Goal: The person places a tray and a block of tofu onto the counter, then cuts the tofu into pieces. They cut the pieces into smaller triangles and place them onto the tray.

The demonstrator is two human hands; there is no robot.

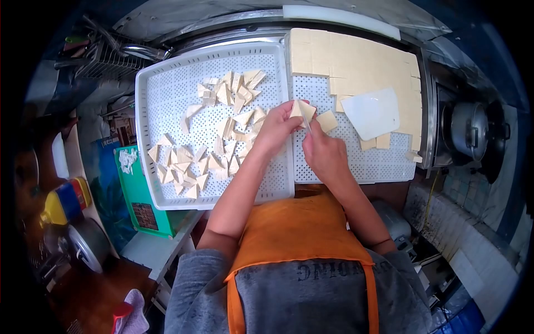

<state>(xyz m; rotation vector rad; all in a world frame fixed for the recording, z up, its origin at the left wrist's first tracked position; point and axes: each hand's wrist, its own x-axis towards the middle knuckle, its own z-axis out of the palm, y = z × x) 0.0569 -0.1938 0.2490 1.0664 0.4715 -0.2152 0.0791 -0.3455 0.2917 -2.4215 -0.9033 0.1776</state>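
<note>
Pinched in the left hand (275, 129), one tofu square (303, 109) sits above the seam between two white trays (143, 139), while the right hand (325, 153) clasps a thin, barely visible blade (306, 123).

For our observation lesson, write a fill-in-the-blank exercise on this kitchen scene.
The right hand puts a thin blade to the pale tofu square held by the ___ hand. The white perforated plastic tray beside the wire rack holds ___ pieces. The person's cloth apron is ___.
Missing: left; triangular; orange.
</note>
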